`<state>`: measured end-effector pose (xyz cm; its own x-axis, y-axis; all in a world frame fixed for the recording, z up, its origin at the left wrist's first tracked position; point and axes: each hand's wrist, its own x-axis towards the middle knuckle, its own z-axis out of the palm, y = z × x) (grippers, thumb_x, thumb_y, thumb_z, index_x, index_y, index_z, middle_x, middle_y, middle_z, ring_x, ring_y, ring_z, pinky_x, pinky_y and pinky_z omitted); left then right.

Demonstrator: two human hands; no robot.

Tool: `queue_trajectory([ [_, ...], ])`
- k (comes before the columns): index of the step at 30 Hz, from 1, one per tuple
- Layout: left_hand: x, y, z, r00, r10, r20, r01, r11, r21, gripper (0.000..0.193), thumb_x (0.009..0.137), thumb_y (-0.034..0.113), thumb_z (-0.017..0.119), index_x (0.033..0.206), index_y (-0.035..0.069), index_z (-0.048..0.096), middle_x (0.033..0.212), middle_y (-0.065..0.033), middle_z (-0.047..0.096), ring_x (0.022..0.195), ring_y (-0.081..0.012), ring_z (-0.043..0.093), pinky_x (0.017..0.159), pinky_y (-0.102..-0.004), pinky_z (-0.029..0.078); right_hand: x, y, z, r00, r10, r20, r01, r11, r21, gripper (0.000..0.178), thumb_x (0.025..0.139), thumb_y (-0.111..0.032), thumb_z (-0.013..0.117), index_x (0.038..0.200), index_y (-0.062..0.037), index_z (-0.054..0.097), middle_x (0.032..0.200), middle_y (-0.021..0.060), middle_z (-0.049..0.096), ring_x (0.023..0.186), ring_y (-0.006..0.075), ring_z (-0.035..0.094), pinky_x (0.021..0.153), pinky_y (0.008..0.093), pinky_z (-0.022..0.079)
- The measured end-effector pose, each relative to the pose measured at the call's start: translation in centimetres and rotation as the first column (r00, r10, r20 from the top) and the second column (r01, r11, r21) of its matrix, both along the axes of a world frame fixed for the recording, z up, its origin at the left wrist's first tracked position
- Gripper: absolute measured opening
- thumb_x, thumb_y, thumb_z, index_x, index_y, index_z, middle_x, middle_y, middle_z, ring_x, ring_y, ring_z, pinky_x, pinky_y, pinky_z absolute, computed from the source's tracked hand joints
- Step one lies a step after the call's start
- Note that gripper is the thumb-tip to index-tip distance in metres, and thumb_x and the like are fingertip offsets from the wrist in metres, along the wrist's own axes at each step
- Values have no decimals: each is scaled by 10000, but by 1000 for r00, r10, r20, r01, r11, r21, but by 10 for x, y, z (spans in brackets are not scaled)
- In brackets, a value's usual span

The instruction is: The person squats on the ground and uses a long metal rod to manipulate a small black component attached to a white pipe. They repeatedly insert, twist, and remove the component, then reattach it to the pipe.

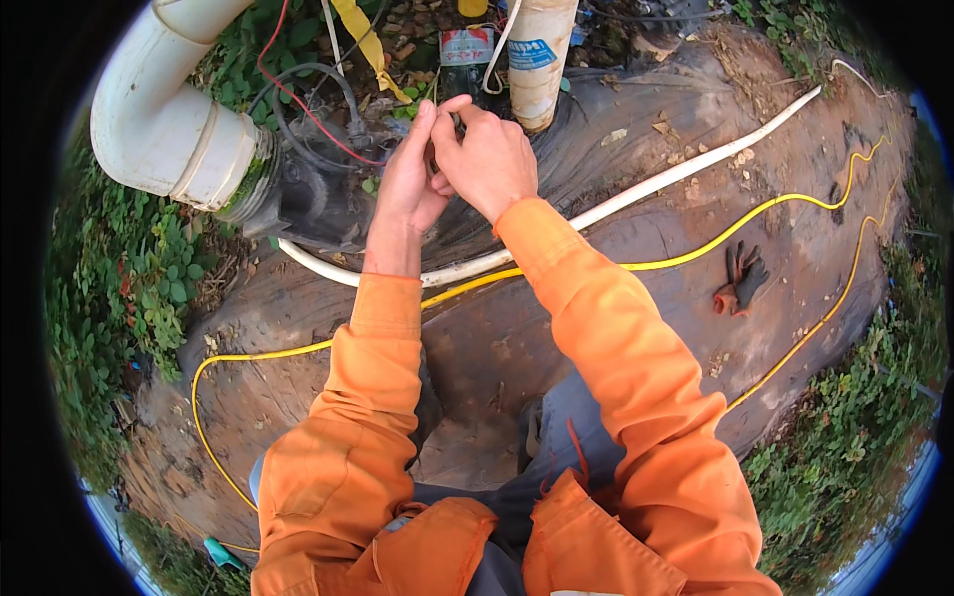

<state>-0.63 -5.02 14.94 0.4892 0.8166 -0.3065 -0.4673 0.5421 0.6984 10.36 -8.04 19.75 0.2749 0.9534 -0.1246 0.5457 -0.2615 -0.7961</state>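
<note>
My two hands meet in front of me at the top middle. My left hand (405,179) is turned palm inward, its fingers curled. A thin red wire (262,66) comes down from the upper left and runs in behind the edge of this hand. My right hand (489,159) is bent over the left one, thumb and fingers pinched near the left fingertips. Whatever lies between the fingers is too small and too covered to make out. Just beyond the hands are a dark bottle with a red-and-white label (466,55) and an upright dirty white pipe (535,79).
A large white elbow pipe (149,139) stands at upper left by black cables (350,99). Below the hands, a white hose (686,171) and a yellow hose (696,250) cross the dirt-covered sheeting. Dark gloves (740,278) lie at right. Green plants (149,268) border both sides.
</note>
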Motion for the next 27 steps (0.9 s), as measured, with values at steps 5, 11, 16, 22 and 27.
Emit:
queue_trajectory([
  [5,15,3,-3,990,77,121,-59,988,-146,410,1007,375,460,1244,63,580,761,20,541,447,-38,304,393,-201,258,0,0,-5,996,-43,74,40,998,47,365,898,-363,506,929,-33,658,728,195,676,746,401,665,706,480,532],
  [11,18,2,-1,984,109,139,-81,979,-189,350,992,323,497,1184,49,600,979,-69,673,426,-33,309,376,-186,274,0,0,-9,992,-55,110,51,998,39,314,889,-335,518,965,-66,660,770,198,684,770,396,670,720,478,539],
  [16,14,4,-8,991,77,108,-55,979,-198,332,980,335,527,1163,73,619,851,-22,625,432,-33,315,384,-186,270,-1,2,-14,990,-86,112,81,995,51,334,880,-352,524,952,-65,679,805,215,683,788,403,668,738,481,538],
  [22,20,-7,4,989,146,-39,-151,966,-212,422,957,443,556,1198,100,599,815,16,572,620,-73,441,532,-232,358,21,9,-19,997,-72,-33,73,997,25,449,893,-429,501,907,-19,683,822,239,676,844,437,648,773,489,513],
  [27,-5,3,-3,994,102,36,-102,995,1,501,824,-12,437,1323,-58,434,1338,-207,510,1101,-225,557,933,-324,443,39,14,-12,953,-75,-292,71,997,-25,453,939,-370,429,942,35,631,821,203,679,796,372,658,743,426,494],
])
